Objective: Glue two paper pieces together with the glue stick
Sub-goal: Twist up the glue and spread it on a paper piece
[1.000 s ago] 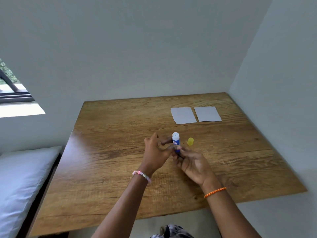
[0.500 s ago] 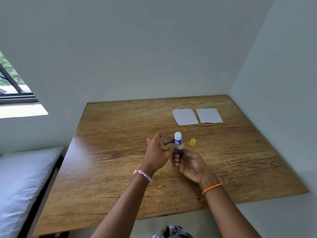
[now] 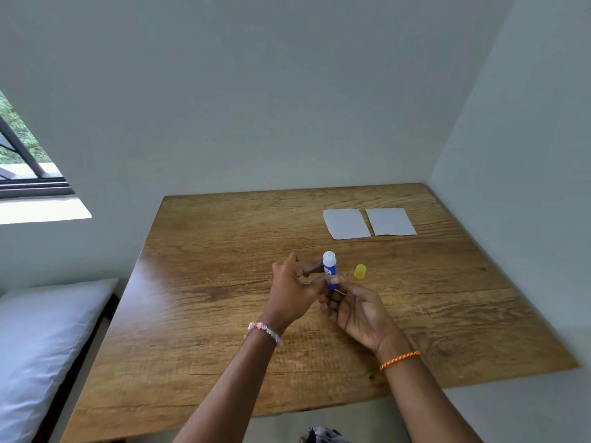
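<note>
While the left hand steadies the blue-and-white glue stick upright above the wooden worktop, the right hand pinches its base, probably to twist glue up; its yellow cap stands aside, and two white paper rectangles wait beyond.

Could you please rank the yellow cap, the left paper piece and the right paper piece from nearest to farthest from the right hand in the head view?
Measured from the right hand, which holds the glue stick:
1. Yellow cap, just beyond the hand, slightly to its right.
2. Left paper piece, farther back on the table.
3. Right paper piece, beside it, nearer the right wall.
</note>
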